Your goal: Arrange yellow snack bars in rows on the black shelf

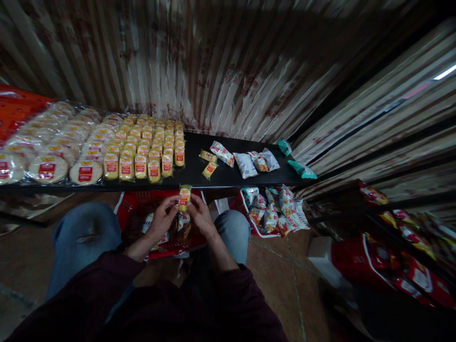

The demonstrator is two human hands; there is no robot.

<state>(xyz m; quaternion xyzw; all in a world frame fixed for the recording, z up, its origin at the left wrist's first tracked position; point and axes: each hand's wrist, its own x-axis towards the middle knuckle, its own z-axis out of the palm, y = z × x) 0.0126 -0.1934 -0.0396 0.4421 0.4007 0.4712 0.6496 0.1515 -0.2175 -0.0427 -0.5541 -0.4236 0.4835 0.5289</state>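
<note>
Between my hands, just in front of the shelf edge, a small yellow wrapped snack cake (185, 198) with a red label is held upright. My left hand (164, 216) pinches its left side and my right hand (201, 216) its right side. Below them stands a red basket (128, 209) with a few snack bags inside, partly hidden by my forearms. Rows of the same wrapped cakes (154, 168) stand on the black shelf (192, 164) ahead. Two loose cakes (209, 169) lie farther right, one tilted against nearby bags.
Flat round packaged cakes (48, 168) fill the shelf's left side. Several snack bags (245, 164) and green packets (302, 169) lie on its right. A second red basket (242, 204) holds heaped bags. More packets in a red container (356, 261) stand at far right. A pleated curtain (213, 71) hangs behind.
</note>
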